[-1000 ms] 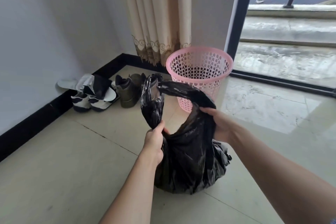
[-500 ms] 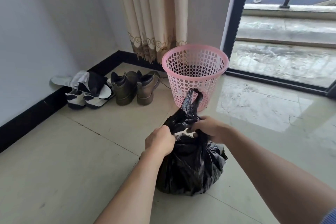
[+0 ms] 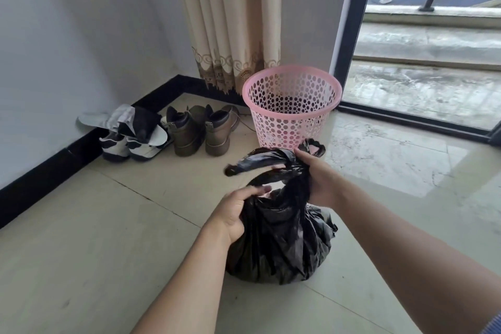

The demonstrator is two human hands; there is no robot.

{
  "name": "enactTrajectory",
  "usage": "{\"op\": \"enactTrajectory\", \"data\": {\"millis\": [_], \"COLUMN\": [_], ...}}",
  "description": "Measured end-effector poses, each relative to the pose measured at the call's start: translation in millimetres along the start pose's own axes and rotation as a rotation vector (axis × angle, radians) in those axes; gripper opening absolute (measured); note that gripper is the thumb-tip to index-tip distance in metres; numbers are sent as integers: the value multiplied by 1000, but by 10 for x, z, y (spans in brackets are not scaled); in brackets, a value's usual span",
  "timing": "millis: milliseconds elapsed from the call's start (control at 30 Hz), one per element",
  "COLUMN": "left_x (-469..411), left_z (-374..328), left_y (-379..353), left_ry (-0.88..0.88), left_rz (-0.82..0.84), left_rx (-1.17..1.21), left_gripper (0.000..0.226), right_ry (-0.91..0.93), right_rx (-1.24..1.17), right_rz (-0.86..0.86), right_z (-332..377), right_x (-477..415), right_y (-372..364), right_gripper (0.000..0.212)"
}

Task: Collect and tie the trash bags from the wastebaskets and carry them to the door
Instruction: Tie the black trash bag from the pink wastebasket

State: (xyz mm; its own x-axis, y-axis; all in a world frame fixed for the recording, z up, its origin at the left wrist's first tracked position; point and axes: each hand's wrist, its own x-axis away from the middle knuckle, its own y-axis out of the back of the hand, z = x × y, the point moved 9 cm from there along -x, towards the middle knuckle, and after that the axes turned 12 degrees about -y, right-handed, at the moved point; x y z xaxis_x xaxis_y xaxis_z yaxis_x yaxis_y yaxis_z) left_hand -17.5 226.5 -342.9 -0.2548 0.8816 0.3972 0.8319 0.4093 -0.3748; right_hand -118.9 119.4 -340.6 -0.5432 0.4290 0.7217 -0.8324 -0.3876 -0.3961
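trash bag (image 3: 282,241) on floor | between hands | right hand (image 3: 320,179) grips neck

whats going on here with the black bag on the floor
A person is tying a black trash bag that sits on the tile floor in front of a pink wastebasket. The right hand grips the twisted top and one handle loop, while the left hand holds the bag's neck. No finished knot shows.
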Motion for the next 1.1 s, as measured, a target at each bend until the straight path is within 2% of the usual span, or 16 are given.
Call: {"op": "enactTrajectory", "data": {"millis": [33,100,200,300,367,433,500,600,700,767,867,933,1000,1100], "left_x": [9,16,3,0,-21,-27,-40,-35,-63,-54,16,28,0,-49], "left_z": [1,45,83,33,-7,-43,-56,-37,-51,-154,-365,-437,-393,-292], "left_y": [27,122,212,110,50,-11,-30,22,187,291,366,390,411,409], "left_ry": [22,64,102,103,55,-6,-48,-40,-49,-128,-235,-251,-224,-198], "left_rz": [-14,-96,-166,-28,75,133,120,37,-126,-281,-464,-505,-479,-388], "left_rx": [73,113,114,30,-150,-359,-487,-564,-632,-703,-848,-957,-883,-441], "left_gripper": [17,22,29,25,27,32,35,18,17,7,26,32,36,30], "right_ry": [-3,-6,122,334,401,453,474,479,503,506,487,473,451,437], "right_rx": [41,181,497,787,881,903,920,906,855,843,828,810,780,743], "right_rz": [20,18,-155,-387,-483,-523,-528,-503,-455,-425,-354,-339,-330,-313], "right_z": [-4,-28,50,199,243,285,293,258,235,210,133,88,59,58], "right_x": [6,37,75,57,76,104,126,93,42,19,31,45,52,61], "right_y": [-18,-86,-111,-36,2,5,-21,-34,-29,-84,-221,-261,-267,-254], "right_gripper": [50,57,38,39,42,40,39,42,53,43,12,16,23,26]}}
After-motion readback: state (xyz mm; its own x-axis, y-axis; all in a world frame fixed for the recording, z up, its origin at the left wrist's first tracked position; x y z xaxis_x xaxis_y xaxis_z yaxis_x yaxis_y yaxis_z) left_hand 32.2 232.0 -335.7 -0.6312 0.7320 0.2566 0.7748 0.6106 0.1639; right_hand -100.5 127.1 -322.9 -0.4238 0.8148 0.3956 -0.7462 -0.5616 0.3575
